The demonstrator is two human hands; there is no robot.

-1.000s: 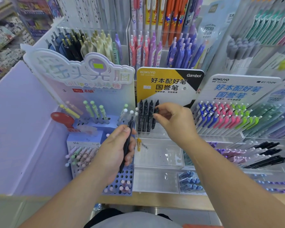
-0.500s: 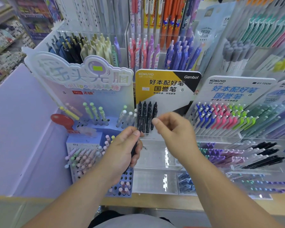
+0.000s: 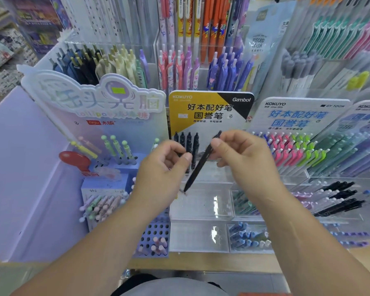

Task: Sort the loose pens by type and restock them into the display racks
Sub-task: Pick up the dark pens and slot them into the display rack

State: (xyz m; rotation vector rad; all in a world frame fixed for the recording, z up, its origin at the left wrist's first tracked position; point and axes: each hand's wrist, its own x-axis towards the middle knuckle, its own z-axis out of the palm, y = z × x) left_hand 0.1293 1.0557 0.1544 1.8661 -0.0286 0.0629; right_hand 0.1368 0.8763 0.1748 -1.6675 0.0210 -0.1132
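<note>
Head-cam view of a shop pen display. The right grip [image 3: 244, 159] pinches a slim matte-black plastic pen [image 3: 198, 167] near its top end, thumb vs. fingertips. The pen slants, w/ its clip end up and right above the thumb and its pointed tip down and left, over a clear acrylic stepped tray [image 3: 201, 210].

The left grip [image 3: 160, 176] is curled, thumb pressed to forefinger, just beside the pen's lower half. A dark sliver shows at its fingertips, but can't tell whether it holds anything.

Behind both, a row of upright black pens [image 3: 186, 144] stands in the rack under a yellow-and-black card sign [image 3: 209, 110] marked Kokuyo/Gambol.

Left: a purple perforated stand [image 3: 156, 231] w/ pastel pens. Right: slanted rows of pink and green pens [image 3: 291, 150]. All sit on a pale wooden surface [image 3: 201, 261].
</note>
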